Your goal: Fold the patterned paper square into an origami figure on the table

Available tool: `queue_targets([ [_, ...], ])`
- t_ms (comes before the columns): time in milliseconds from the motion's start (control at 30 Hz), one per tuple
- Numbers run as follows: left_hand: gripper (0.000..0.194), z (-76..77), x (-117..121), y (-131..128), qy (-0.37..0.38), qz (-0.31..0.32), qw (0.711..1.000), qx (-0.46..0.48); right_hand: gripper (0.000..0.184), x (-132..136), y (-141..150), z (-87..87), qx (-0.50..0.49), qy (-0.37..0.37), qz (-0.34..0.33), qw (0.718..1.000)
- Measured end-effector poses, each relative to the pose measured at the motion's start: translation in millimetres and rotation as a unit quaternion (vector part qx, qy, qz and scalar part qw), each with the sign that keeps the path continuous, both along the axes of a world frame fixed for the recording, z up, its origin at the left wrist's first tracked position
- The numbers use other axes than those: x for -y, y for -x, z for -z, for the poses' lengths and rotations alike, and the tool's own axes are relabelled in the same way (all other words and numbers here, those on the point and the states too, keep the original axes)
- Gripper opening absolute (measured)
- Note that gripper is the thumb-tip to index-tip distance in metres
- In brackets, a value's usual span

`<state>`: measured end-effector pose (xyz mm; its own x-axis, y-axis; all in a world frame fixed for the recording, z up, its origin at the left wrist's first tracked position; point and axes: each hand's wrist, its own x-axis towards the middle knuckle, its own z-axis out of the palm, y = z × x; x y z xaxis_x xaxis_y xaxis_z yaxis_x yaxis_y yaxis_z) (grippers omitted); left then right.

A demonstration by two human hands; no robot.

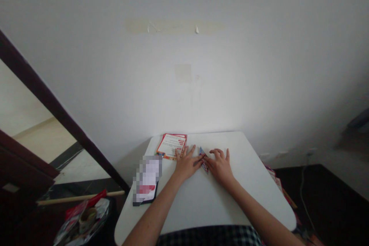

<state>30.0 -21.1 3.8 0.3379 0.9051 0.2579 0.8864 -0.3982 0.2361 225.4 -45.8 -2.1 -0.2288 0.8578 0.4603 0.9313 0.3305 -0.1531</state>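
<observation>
A small piece of folded patterned paper (206, 168), blue and red with pointed ends, lies on the white table (190, 203) between my hands. My left hand (186, 164) rests palm down with its fingers spread, its thumb side pressed onto the paper's left edge. Some of its fingertips reach the stack of printed sheets (171, 144). From the other side, my right hand (221, 166) pinches the paper's right side with thumb and forefinger, while its other fingers are lifted and apart. Between the fingertips, part of the paper is hidden.
Left of my forearm lies a phone (148, 182), its screen blurred out. The wall (184, 100) meets the table's far edge. On the floor at left stands an open bag of rubbish (86, 219) near a wooden stick (83, 197). A cable (302, 188) hangs at right.
</observation>
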Motion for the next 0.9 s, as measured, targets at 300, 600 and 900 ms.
queue_targets([
  [300,0.036,-2.6,1.5,-4.2,-0.020,-0.005,1.000,0.009,0.029,-4.4,0.7,-4.4,0.029,0.017,-0.037,0.999],
  [600,0.023,-8.0,12.2,-10.7,-0.043,-0.034,0.998,0.032,0.026,-2.4,-0.7,-2.0,0.016,0.036,-0.008,0.999],
  [900,0.020,-10.0,21.8,-11.4,-0.021,-0.077,0.996,0.041,0.024,2.5,1.1,-7.0,-0.029,0.054,0.010,0.998],
])
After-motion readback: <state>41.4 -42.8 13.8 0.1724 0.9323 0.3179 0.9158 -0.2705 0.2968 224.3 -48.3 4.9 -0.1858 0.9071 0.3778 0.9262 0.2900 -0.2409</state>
